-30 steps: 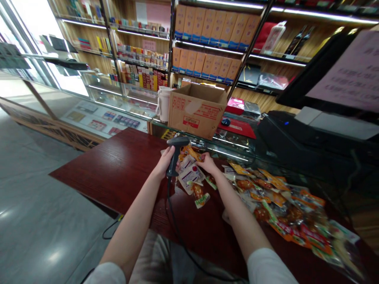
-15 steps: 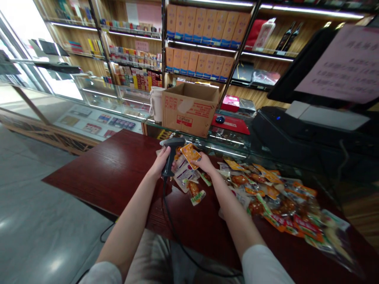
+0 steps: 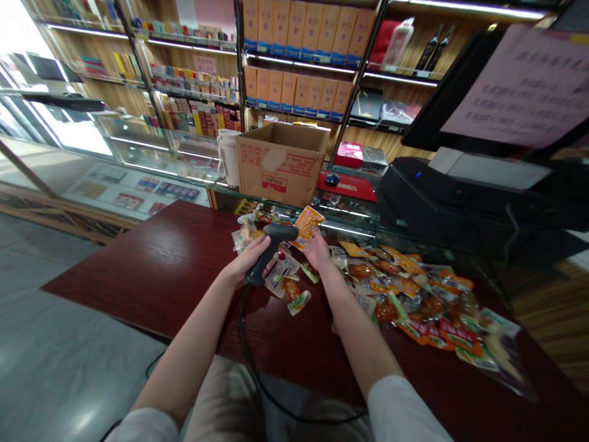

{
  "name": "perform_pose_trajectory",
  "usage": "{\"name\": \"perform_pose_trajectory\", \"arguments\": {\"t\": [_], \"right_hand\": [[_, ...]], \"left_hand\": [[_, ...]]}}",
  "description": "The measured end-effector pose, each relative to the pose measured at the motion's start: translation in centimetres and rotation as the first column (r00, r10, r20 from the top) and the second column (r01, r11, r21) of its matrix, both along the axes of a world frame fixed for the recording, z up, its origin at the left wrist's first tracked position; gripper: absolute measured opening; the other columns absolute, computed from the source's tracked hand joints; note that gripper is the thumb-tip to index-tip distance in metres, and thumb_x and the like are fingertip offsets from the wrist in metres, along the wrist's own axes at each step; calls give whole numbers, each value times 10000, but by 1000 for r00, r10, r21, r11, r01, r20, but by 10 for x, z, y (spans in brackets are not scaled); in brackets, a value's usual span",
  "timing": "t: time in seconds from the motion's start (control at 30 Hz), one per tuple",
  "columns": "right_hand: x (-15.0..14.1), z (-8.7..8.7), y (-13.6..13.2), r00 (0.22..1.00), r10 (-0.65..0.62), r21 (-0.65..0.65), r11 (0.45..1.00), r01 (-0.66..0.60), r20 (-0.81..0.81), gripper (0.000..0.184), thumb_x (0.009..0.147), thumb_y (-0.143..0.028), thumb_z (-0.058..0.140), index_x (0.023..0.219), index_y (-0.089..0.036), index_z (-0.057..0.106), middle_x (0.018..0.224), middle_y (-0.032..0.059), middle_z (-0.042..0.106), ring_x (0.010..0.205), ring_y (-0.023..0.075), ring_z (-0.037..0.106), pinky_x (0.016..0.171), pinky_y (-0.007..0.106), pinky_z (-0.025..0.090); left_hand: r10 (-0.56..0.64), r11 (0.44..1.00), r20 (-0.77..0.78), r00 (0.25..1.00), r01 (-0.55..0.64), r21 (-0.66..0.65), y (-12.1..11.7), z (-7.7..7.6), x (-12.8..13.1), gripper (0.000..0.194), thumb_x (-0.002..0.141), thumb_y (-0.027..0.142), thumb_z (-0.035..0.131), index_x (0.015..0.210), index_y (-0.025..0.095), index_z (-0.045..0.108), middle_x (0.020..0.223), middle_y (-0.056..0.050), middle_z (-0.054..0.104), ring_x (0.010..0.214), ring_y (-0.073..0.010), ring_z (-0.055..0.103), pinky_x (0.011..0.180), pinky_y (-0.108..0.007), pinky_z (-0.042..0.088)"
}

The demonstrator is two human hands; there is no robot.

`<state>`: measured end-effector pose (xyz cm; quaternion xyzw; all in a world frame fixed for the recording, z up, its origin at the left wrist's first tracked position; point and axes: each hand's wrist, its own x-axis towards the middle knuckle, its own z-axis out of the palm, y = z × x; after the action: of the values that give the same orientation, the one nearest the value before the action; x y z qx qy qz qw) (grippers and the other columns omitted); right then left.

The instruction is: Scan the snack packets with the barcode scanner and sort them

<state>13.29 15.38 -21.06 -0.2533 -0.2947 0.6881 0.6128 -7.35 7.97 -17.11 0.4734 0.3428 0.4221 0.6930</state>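
My left hand (image 3: 252,256) is wrapped round the handle of a black barcode scanner (image 3: 280,232), whose head points right. A cable runs from its handle down past my lap. In my right hand (image 3: 317,248) is an orange snack packet (image 3: 307,224), gripped at its lower right edge and raised just beyond the scanner's head. Below the scanner, a packet of brown food with a green label (image 3: 292,291) lies on the dark red table (image 3: 175,258). More clear packets (image 3: 246,232) lie behind my left hand.
A large pile of snack packets (image 3: 414,294) spreads over the table's right side. Behind the table, an open cardboard box (image 3: 280,169) stands on a glass counter beside a white container (image 3: 229,158). A black machine (image 3: 460,202) and a monitor with a pink sheet (image 3: 515,98) stand at the right.
The scanner has tilted and its head has turned right, towards the orange packet. My right hand has lifted that packet slightly and turned it more upright. The whole view has shifted a little.
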Motion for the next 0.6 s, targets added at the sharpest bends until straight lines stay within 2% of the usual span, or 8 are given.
{"name": "perform_pose_trajectory", "arguments": {"t": [0.1,0.27,0.43,0.53,0.6], "right_hand": [[-2,0,1,1000,-16,8,1000,16,2,147,888,-310,576,1017,-282,511,907,-43,730,865,152,707,830,342,584],[-4,-4,2,995,-35,-6,999,36,96,155,885,-364,563,1002,-284,500,868,-46,696,824,152,690,824,334,575],[-3,-9,6,959,-82,48,996,72,272,206,855,-415,532,999,-301,438,970,-19,684,922,185,686,859,388,563],[5,-1,12,863,-127,105,991,86,490,240,824,-368,535,1027,-288,434,1049,11,674,954,198,678,882,405,548],[15,10,14,717,-188,175,980,94,672,277,808,-310,534,1071,-255,465,1103,44,669,991,210,666,926,416,523]], "left_hand": [[-18,1000,-28,999,18,11,-2,0,3,539,821,643,618,1055,160,559,497,34,532,357,-104,459,365,-210,362],[-30,999,-59,998,32,32,-3,-4,7,481,797,629,655,907,181,516,496,45,514,369,-86,437,376,-201,351],[-31,998,-67,997,35,56,-3,-7,9,465,803,612,659,938,189,518,497,57,494,376,-85,435,386,-201,350],[-3,999,-62,998,5,40,-1,-7,8,465,822,602,642,978,173,555,522,48,506,382,-83,438,386,-202,348],[59,998,-30,998,-58,35,1,-8,7,452,819,568,667,999,163,580,536,39,519,391,-88,456,384,-203,350]]}}
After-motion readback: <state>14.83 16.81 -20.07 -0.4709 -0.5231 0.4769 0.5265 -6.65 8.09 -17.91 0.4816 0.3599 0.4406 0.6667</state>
